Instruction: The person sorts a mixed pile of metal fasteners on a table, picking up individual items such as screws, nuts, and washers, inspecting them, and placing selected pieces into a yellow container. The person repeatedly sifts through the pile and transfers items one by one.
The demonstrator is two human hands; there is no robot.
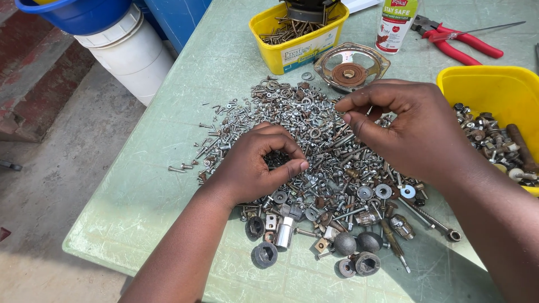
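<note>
A wide heap of small screws, nuts, washers and bolts (314, 140) lies spread on a pale green table (163, 185). My left hand (255, 163) rests on the heap's near left part, fingers curled in, thumb and forefinger pinched over small pieces. My right hand (404, 126) hovers over the heap's right side, its fingertips pinched together on a tiny part that I cannot make out. Larger pieces lie at the near edge: dark round knobs (356, 242), a shiny socket (284, 232) and a long bolt (429, 217).
A yellow tub of nails (297, 35) stands at the back, a round rusty speaker frame (349, 68) beside it, then a white bottle (396, 25) and red-handled pliers (457, 42). A yellow bin of rusty hardware (494, 112) sits right. White and blue buckets (120, 39) stand off the table, left.
</note>
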